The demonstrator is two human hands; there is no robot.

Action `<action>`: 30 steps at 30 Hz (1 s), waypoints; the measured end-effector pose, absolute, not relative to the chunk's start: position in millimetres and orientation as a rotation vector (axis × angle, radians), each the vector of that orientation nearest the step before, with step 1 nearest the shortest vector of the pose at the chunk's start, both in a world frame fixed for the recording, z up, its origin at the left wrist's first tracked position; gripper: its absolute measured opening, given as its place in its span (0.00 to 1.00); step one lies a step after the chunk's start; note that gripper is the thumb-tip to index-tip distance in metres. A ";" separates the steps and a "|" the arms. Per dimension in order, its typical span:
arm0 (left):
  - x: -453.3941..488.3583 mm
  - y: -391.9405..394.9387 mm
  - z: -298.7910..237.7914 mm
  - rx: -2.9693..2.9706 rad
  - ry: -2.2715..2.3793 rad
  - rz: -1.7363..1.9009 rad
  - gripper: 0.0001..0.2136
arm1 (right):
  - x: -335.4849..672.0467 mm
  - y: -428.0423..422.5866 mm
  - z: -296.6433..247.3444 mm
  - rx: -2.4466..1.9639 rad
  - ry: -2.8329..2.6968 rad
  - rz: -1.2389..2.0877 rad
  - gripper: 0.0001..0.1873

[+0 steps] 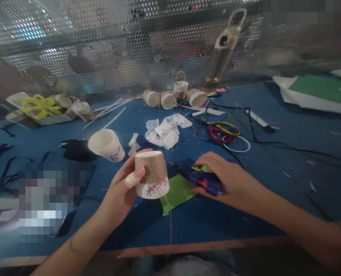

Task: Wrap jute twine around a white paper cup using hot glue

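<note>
My left hand [123, 191] grips an upside-down paper cup [153, 174] that is partly wound with brown twine; a loose end of twine [170, 218] hangs down from it. My right hand [226, 178] lies on the table, closed around a blue and purple glue gun [200, 179] whose nozzle points left toward the cup. Under the gun and cup lies a green sheet [177, 193].
A plain paper cup [107, 145] lies on its side, left of crumpled white paper scraps [166, 132]. Finished twine-wrapped cups [176, 97] stand at the back by a perforated metal screen. Red and yellow scissors [223, 132], black cables [274, 143] and a bottle [223, 61] sit on the right.
</note>
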State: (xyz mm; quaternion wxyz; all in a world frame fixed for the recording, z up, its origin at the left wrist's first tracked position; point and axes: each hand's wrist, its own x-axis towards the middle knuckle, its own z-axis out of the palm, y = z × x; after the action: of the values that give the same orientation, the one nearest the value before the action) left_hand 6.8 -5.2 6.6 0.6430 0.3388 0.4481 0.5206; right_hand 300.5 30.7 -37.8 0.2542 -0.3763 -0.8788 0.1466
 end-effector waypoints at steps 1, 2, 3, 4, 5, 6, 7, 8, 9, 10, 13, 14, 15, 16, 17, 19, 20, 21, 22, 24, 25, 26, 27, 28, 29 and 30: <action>7.1 -4.9 6.6 0.773 1.023 1.189 0.23 | 299.0 30.6 -38.2 -1.038 -2.400 0.401 0.34; 7.3 -4.6 6.5 0.773 1.026 1.190 0.23 | 297.7 30.5 -38.2 -1.042 -2.417 0.402 0.44; 7.4 -4.4 6.3 0.773 1.030 1.191 0.24 | 296.6 30.7 -37.7 -1.034 -2.433 0.411 0.53; 7.5 -4.3 5.9 0.774 1.031 1.192 0.24 | 295.8 31.1 -36.8 -1.024 -2.439 0.425 0.58; 7.6 -4.2 5.4 0.775 1.032 1.190 0.24 | 295.3 31.6 -35.6 -1.016 -2.433 0.441 0.59; 7.6 -4.1 4.8 0.778 1.031 1.188 0.24 | 294.9 32.2 -34.2 -1.012 -2.417 0.460 0.56; 7.7 -4.1 4.1 0.782 1.028 1.185 0.24 | 294.5 32.8 -32.5 -1.009 -2.393 0.482 0.52; 7.8 -4.2 3.3 0.787 1.025 1.183 0.24 | 294.1 33.0 -30.5 -1.008 -2.364 0.503 0.45; 8.1 -4.2 2.5 0.793 1.022 1.181 0.23 | 293.5 32.8 -28.2 -1.000 -2.336 0.524 0.38; 8.5 -4.3 1.7 0.800 1.018 1.179 0.22 | 292.6 31.9 -25.6 -0.982 -2.315 0.548 0.31; 10.8 -5.1 -0.6 0.829 1.003 1.183 0.21 | 288.1 24.5 -16.5 -0.863 -2.273 0.686 0.15; 11.7 -5.6 -1.3 0.840 0.998 1.189 0.21 | 286.1 20.4 -13.6 -0.817 -2.259 0.780 0.12; 12.6 -6.2 -2.2 0.852 0.993 1.196 0.22 | 284.0 15.9 -11.0 -0.785 -2.245 0.895 0.11; 13.3 -6.8 -3.0 0.866 0.990 1.205 0.22 | 281.8 11.2 -9.0 -0.754 -2.218 1.057 0.11; 13.9 -7.3 -3.9 0.880 0.988 1.216 0.22 | 279.6 6.6 -7.5 -0.714 -2.143 1.308 0.12; 14.6 -8.1 -5.4 0.913 0.988 1.235 0.22 | 275.4 -0.9 -6.7 -0.614 -1.985 1.712 0.17; 14.8 -8.2 -5.9 0.931 0.989 1.239 0.22 | 273.4 -3.2 -7.1 -0.570 -1.893 1.880 0.21; 14.8 -8.3 -6.1 0.948 0.991 1.239 0.22 | 271.7 -4.5 -7.8 -0.538 -1.822 1.991 0.24; 14.8 -8.2 -6.2 0.964 0.993 1.237 0.22 | 270.3 -4.6 -8.7 -0.522 -1.754 2.080 0.27; 14.6 -8.1 -5.8 0.993 1.001 1.228 0.21 | 268.9 -2.1 -10.2 -0.561 -1.715 2.097 0.30; 14.6 -8.1 -5.4 1.005 1.007 1.226 0.21 | 269.0 0.0 -10.4 -0.606 -1.734 2.042 0.29; 14.6 -8.1 -5.0 1.017 1.015 1.226 0.21 | 269.6 2.4 -10.1 -0.654 -1.759 1.966 0.26; 14.9 -8.3 -4.7 1.027 1.025 1.226 0.22 | 270.6 4.7 -9.4 -0.708 -1.789 1.876 0.22; 15.4 -8.5 -4.3 1.035 1.036 1.227 0.22 | 272.0 6.6 -8.4 -0.764 -1.822 1.770 0.18; 16.2 -8.9 -3.9 1.041 1.047 1.229 0.22 | 273.4 8.0 -7.1 -0.811 -1.860 1.655 0.14; 17.3 -9.3 -3.5 1.044 1.059 1.233 0.22 | 274.7 8.8 -5.9 -0.850 -1.900 1.537 0.11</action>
State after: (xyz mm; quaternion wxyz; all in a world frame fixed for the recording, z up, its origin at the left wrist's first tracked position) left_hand 17.3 -9.3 -3.5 0.5689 0.4445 0.4508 0.5250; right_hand 274.7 8.8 -5.9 0.2737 -0.3159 -0.7062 0.5714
